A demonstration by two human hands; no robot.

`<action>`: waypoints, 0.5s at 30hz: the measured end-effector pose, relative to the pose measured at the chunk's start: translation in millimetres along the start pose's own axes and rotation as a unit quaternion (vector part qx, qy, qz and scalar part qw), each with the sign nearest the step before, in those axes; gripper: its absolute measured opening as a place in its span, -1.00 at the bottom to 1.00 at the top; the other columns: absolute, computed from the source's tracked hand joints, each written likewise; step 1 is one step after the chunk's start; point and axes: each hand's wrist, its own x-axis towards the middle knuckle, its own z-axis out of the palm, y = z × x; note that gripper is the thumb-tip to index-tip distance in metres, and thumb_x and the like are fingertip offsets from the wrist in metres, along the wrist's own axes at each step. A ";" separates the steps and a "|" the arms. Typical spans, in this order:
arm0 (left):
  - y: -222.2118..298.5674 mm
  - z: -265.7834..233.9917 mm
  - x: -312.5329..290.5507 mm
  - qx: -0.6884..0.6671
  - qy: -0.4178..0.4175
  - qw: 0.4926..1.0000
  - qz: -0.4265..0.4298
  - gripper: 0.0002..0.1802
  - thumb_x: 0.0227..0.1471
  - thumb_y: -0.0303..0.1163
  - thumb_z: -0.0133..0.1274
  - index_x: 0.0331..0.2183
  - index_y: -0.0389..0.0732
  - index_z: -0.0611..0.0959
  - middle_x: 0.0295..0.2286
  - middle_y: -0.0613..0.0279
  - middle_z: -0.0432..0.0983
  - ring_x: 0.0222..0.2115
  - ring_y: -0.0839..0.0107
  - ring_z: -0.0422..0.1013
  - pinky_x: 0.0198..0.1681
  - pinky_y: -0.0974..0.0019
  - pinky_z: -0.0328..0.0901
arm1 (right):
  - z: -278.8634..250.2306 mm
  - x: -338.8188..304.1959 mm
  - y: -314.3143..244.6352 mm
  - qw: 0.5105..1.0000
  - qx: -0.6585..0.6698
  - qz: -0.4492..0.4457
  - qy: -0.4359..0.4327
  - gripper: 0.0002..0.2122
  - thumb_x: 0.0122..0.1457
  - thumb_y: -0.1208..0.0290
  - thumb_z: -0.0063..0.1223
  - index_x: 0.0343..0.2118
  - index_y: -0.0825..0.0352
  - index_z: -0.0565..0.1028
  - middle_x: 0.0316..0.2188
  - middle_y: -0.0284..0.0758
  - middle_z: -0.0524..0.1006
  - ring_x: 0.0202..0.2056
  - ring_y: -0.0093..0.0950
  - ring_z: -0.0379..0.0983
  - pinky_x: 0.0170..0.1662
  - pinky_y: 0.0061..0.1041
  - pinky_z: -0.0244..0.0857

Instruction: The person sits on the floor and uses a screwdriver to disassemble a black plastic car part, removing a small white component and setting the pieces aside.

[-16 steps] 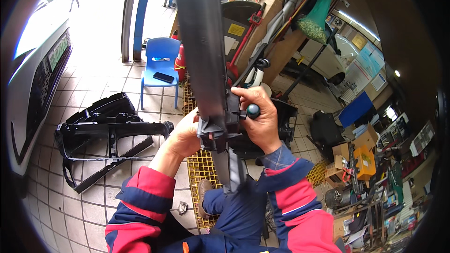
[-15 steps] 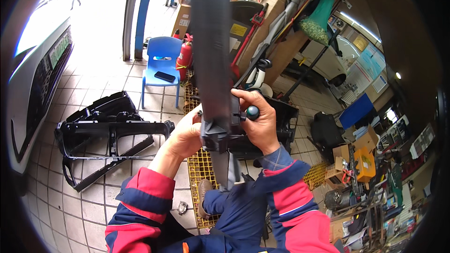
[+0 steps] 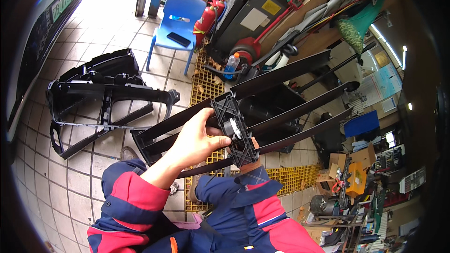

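Your slatted part (image 3: 300,109): black throughout; bracket across it black, criss-cross ribbed, with white-and-black knob (image 3: 234,130). Your left sleeve (image 3: 138,191) and right sleeve (image 3: 272,210): navy and pinkish-red bands, thin white piping on right. Your shirt cuff (image 3: 255,175): blue, pale check lines. Your trousers (image 3: 218,189): navy. Frame (image 3: 104,105) to your left: black. Floor (image 3: 70,185): pale tiles, dark grid lines. Grating (image 3: 290,178): yellow mesh. Chair (image 3: 177,16): blue; phone (image 3: 178,39) black. Extinguishers (image 3: 205,21): red. Bottle (image 3: 230,67): blue, orange cap. Case (image 3: 357,178): yellow-orange.

Black phone (image 3: 178,39) on blue chair (image 3: 188,7)
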 end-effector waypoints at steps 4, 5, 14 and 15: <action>-15.5 1.0 6.9 -0.022 -0.011 0.999 -0.039 -0.08 0.11 -0.55 0.51 0.35 -0.53 0.36 0.10 -0.11 0.59 -0.10 0.39 0.67 0.00 0.30 0.59 | -12.9 -6.9 12.4 0.988 -0.039 -0.013 0.147 -0.57 0.54 0.21 0.01 0.32 0.38 0.47 0.05 -0.11 0.66 -0.08 -0.22 0.70 -0.22 -0.23 0.69; -19.4 3.1 7.7 -0.047 -0.004 0.998 -0.037 -0.13 0.13 -0.56 0.49 0.34 -0.50 0.39 0.11 -0.07 0.59 -0.12 0.39 0.68 0.00 0.30 0.59 | -15.5 -6.4 14.3 0.995 -0.044 -0.026 0.081 -0.55 0.55 0.19 0.00 0.33 0.39 0.47 0.09 -0.10 0.66 -0.05 -0.21 0.70 -0.21 -0.22 0.70; -44.3 26.2 19.0 0.003 0.043 0.999 0.000 -0.14 0.25 -0.47 0.41 0.40 -0.44 0.32 0.15 -0.10 0.52 -0.07 0.35 0.64 0.06 0.25 0.55 | -25.3 -2.9 13.2 0.999 0.030 -0.022 -0.005 -0.47 0.49 0.11 0.12 0.34 0.40 0.52 0.25 -0.09 0.64 0.23 -0.16 0.62 0.38 -0.10 0.47; -45.8 30.6 17.0 0.015 0.061 0.998 0.021 -0.13 0.22 -0.45 0.44 0.39 -0.44 0.34 0.06 -0.06 0.57 -0.13 0.36 0.66 0.02 0.24 0.56 | -25.4 -2.9 13.3 0.999 0.025 -0.032 -0.009 -0.48 0.48 0.11 0.13 0.33 0.40 0.52 0.24 -0.09 0.64 0.22 -0.16 0.63 0.37 -0.09 0.48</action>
